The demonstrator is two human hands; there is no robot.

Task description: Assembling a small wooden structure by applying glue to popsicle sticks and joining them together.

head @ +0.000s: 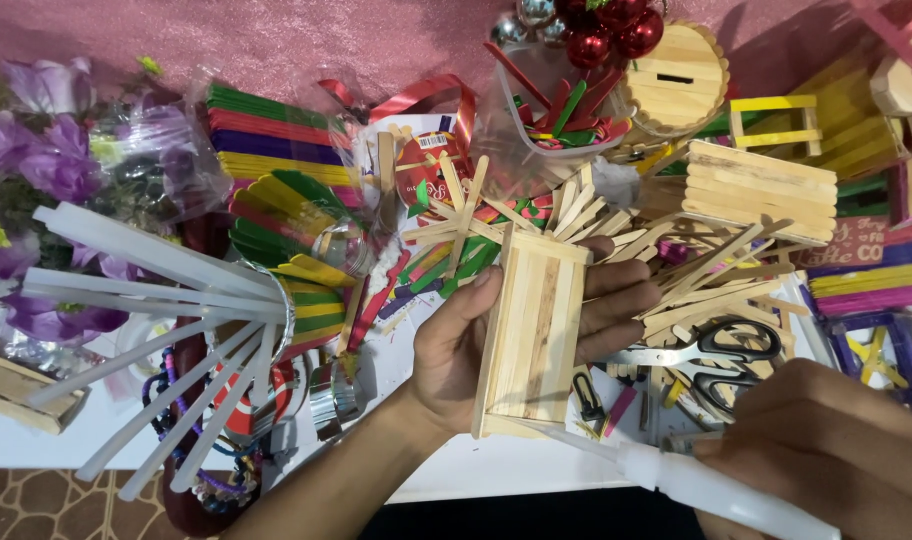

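My left hand grips a small open box made of plain wooden craft sticks, thumb on its left side and fingers curled behind its right wall. My right hand, at the lower right, holds a white glue applicator whose thin nozzle tip touches the box's lower edge. Under both hands lies a heap of loose plain sticks on a white table.
Black-handled scissors lie right of the box. White glue sticks fan out of a coloured-stick holder at the left. Stacks of coloured sticks, purple flowers, red baubles, a round stick box and stick constructions crowd the table.
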